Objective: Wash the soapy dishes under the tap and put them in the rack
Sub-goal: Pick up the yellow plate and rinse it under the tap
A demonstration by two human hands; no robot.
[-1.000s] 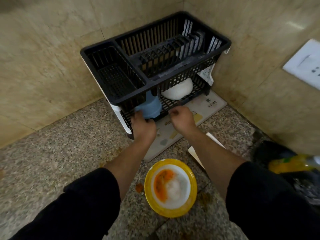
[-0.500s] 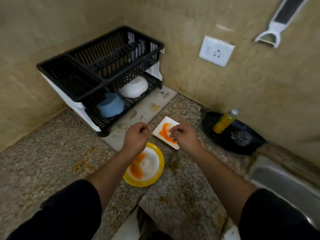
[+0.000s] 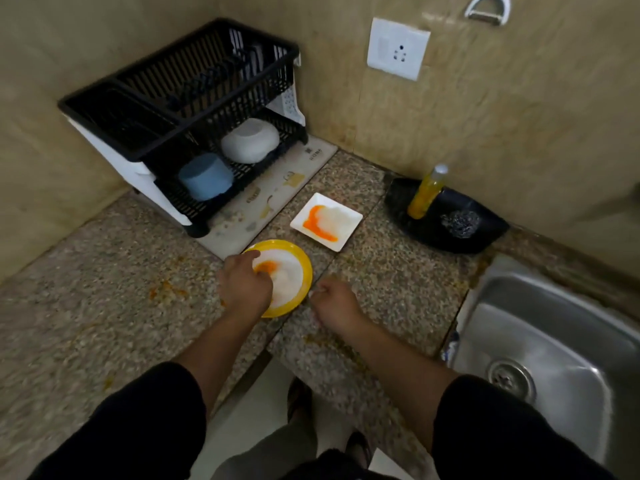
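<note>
A yellow plate (image 3: 292,271) with white foam and an orange smear lies on the granite counter in front of me. My left hand (image 3: 244,285) rests over its left side, fingers curled down onto the rim. My right hand (image 3: 332,303) is a loose fist just off the plate's right edge and holds nothing. Behind the yellow plate lies a white square plate (image 3: 327,221), also foamy with an orange streak. The black dish rack (image 3: 180,98) stands in the corner at the left, with a blue cup (image 3: 206,176) and a white bowl (image 3: 250,140) upside down on its lower shelf.
The steel sink (image 3: 554,341) is at the right, its drain visible; no tap shows. A black tray (image 3: 485,233) holds an orange soap bottle (image 3: 427,192) and a steel scrubber (image 3: 460,221). A patterned mat (image 3: 277,188) lies under the rack. A wall socket (image 3: 398,48) sits above.
Both hands drew back from the rack, where the blue cup now stands, toward me. My left hand came down onto the yellow plate. The view swung right, revealing the sink.
</note>
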